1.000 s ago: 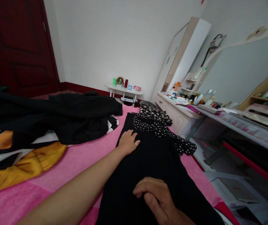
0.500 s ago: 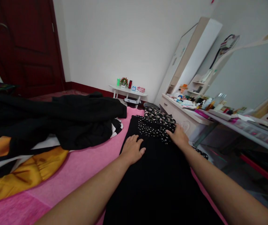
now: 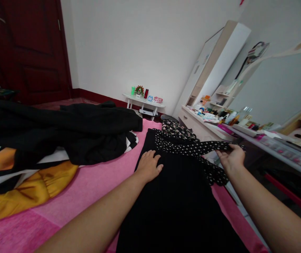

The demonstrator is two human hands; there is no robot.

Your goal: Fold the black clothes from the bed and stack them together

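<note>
A black garment (image 3: 176, 196) lies flat along the right side of a pink bed cover (image 3: 92, 182). Its far end has black polka-dot fabric (image 3: 176, 146). My left hand (image 3: 148, 165) rests flat on the garment's left edge, fingers spread. Out past the bed's right edge, my right hand (image 3: 231, 157) pinches a polka-dot sleeve (image 3: 211, 146) and holds it stretched sideways, lifted off the bed.
A heap of black clothes (image 3: 61, 130) and an orange, white and black cloth (image 3: 21, 182) cover the bed's left side. A cluttered dressing table (image 3: 205, 123) stands close on the right. A small white table (image 3: 144, 102) sits by the far wall, near a dark red door (image 3: 26, 49).
My right hand left the garment's near part, reached to the polka-dot top, then pulled a sleeve out to the right. My left hand stayed flat in place.
</note>
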